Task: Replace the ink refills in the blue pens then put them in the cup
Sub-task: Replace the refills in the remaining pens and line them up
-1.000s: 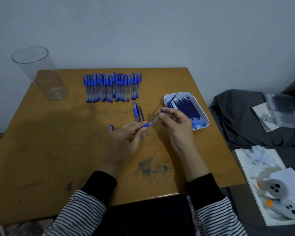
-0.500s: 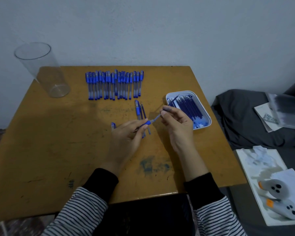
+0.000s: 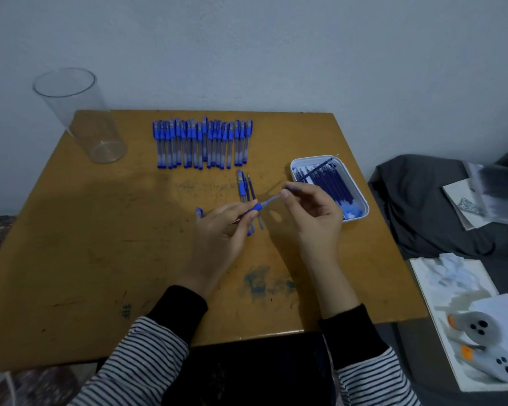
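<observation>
Blue pen (image 3: 261, 204) is up off the table (image 3: 100, 244), slanted, spanning the gap btwn both hands. L hand (image 3: 220, 232) pinches the blue grip end, thumb + fingers curled round it. A thin tip pokes out past its fingers on the near side. R hand (image 3: 314, 215) pinches the clear barrel's far end w/ thumb + forefinger, other fingers loosely curled. Can't tell if barrel + grip are screwed together or apart.

- Just beyond L hand's fingertips, on table: pen body (image 3: 241, 187) + two loose refills (image 3: 250, 189) side by side, near ends hidden under the held pen.
- Just left of L hand: small blue cap (image 3: 199, 213).
- Just beyond + right of R hand: white tray (image 3: 314, 158) holding spare refills (image 3: 329, 183), dark blue. Knuckles are near its rim; contact unclear.
- Well beyond both hands: pen row (image 3: 203, 143), capped, lying side by side.
- Far left + beyond L hand: clear cup (image 3: 82, 115), upright at table corner.
- Right of R hand, off table: grey cloth (image 3: 423, 206), papers, two grey controllers (image 3: 478, 329) w/ orange bits.
</observation>
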Available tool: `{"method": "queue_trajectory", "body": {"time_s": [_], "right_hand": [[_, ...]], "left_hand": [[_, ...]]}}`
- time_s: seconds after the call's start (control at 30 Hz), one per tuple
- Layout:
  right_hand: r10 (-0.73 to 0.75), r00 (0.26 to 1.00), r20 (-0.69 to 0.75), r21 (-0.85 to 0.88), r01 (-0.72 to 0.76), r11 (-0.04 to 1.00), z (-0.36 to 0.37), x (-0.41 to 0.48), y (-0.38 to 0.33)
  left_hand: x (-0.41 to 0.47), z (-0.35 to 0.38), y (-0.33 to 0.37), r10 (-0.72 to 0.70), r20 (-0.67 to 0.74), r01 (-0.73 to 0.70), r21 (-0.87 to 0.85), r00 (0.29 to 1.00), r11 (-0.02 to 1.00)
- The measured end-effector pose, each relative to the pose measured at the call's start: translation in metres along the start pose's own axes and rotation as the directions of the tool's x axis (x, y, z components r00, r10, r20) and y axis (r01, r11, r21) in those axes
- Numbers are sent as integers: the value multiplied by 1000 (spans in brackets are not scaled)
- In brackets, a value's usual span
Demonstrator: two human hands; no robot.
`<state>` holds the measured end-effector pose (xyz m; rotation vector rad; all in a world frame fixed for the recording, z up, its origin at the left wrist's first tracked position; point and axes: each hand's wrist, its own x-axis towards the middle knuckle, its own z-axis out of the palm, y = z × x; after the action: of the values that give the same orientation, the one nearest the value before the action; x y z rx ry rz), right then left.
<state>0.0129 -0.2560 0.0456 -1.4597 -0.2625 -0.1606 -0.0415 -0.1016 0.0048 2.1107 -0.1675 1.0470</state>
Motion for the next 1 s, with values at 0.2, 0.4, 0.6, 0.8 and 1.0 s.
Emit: {"method": "queue_trajectory", "body": {"time_s": [0.2,0.4,0.6,0.8,1.0], "right_hand": [[-96,994,60,-95,102,990,10,-15,0],[-101,994,29,-71,103,992,23,-19,2],[-233,972,18,-165,233,958,29,-22,4],[-176,983,55,-92,180,979,41,-24,1],[-144,976,163,-97,161,982,57,-29,4]], "left_hand": [[1,0,1,-15,-19,15,-28,1000,999],[1,-4,3,-34,-51,33,-4,998,999],[-3,-22,-3,-35,-53,36,6,998,999],[-5,-39,-8,-84,-53,83,-12,995,996],[-9,-58,-14,-131,-51,131,3,990,991]]}}
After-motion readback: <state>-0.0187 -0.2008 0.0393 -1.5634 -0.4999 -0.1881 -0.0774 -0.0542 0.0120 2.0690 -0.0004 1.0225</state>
